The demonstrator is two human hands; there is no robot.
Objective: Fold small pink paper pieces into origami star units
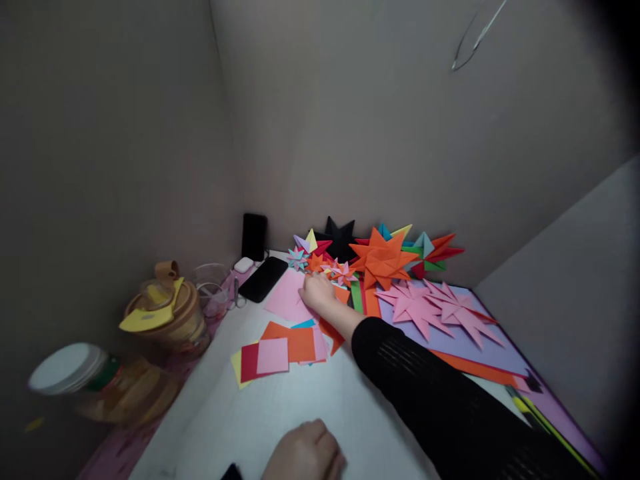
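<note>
My right hand [319, 291] reaches across the table to a large pink paper sheet [285, 298] at the back. Its fingers are bent together at the sheet's right side, and what they grip, if anything, is hidden. Small folded paper stars [340, 270] lie just beyond it. My left hand [306, 455] rests near the front with loosely curled fingers; nothing shows in it. Between the hands lie several coloured paper squares, among them a pink square [273, 355], a red square [249, 363] and an orange piece [295, 341].
A black phone [264, 279], a white case [243, 265] and scissors [237, 297] are at the back left. Jars [175, 317] stand beyond the left edge. Large orange [383, 259], black [340, 239] and pink stars [415, 307] fill the back and right. A yellow-green cutter [523, 403] lies right.
</note>
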